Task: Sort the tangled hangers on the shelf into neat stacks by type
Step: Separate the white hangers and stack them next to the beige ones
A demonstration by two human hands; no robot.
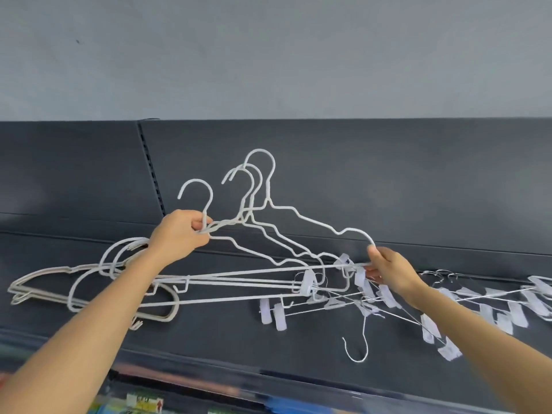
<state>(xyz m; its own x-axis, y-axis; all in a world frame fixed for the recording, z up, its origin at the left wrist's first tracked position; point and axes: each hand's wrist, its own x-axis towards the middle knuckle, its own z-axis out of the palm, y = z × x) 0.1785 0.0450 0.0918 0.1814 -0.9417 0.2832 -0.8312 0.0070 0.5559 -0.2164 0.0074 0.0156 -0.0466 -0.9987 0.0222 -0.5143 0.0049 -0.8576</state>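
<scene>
A bundle of white wire hangers (268,231) is held up off the dark shelf (209,330), hooks upward, their lower bars running between the two hands. How many hangers are in the bundle is hard to count where the wires overlap; four hooks show. The left hand (179,236) closes its fingers (198,225) around the neck of the leftmost hanger, just below its hook. The right hand (388,271) pinches the right shoulder end of the bundle between thumb and fingers (373,252), though the fingertips are partly hidden behind white clips.

Below and right of the right fingers lies a tangle of metal clip hangers (373,297) with white clips; one hook hangs over the shelf's front edge, and the tangle runs on out of the picture at the right. Behind the left forearm, a stack of beige hangers (44,282) lies flat on the shelf, partly covered by the arm. The lower shelves are blurred.
</scene>
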